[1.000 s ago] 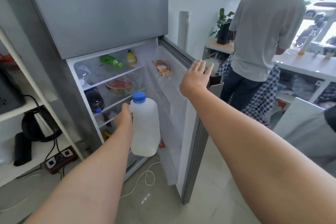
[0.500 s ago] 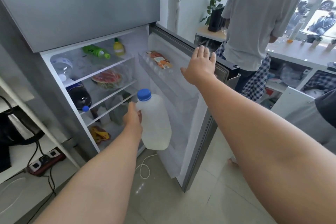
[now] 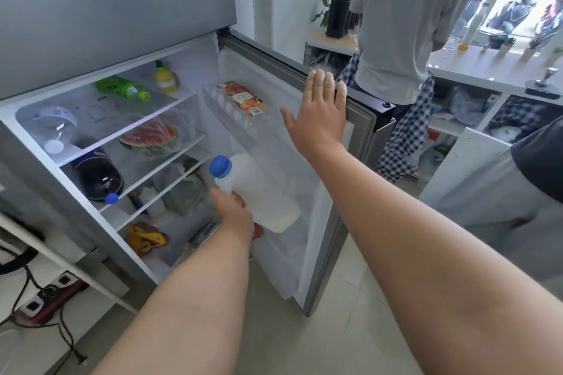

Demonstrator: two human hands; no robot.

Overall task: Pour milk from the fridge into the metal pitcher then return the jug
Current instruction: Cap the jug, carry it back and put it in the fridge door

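The white milk jug [image 3: 259,192] with a blue cap is tilted, cap pointing left, low in front of the inner side of the open fridge door [image 3: 307,222]. My left hand [image 3: 233,210] grips it at the handle side. My right hand [image 3: 318,113] is flat with fingers spread, its fingertips against the top edge of the door. The fridge [image 3: 91,24] stands open on the left with its shelves in view. The metal pitcher is not in view.
Fridge shelves hold a green bottle [image 3: 122,88], a yellow lemon bottle [image 3: 165,81], cut watermelon [image 3: 149,137] and a dark bottle [image 3: 97,176]. A person [image 3: 411,24] stands at a white counter [image 3: 487,70] behind the door. A power strip [image 3: 45,301] and cables lie on the floor at left.
My left hand has carried the jug lower and further toward the door's inner side, tilting it. My right hand has reached the door's top edge. The view has moved closer to the fridge.
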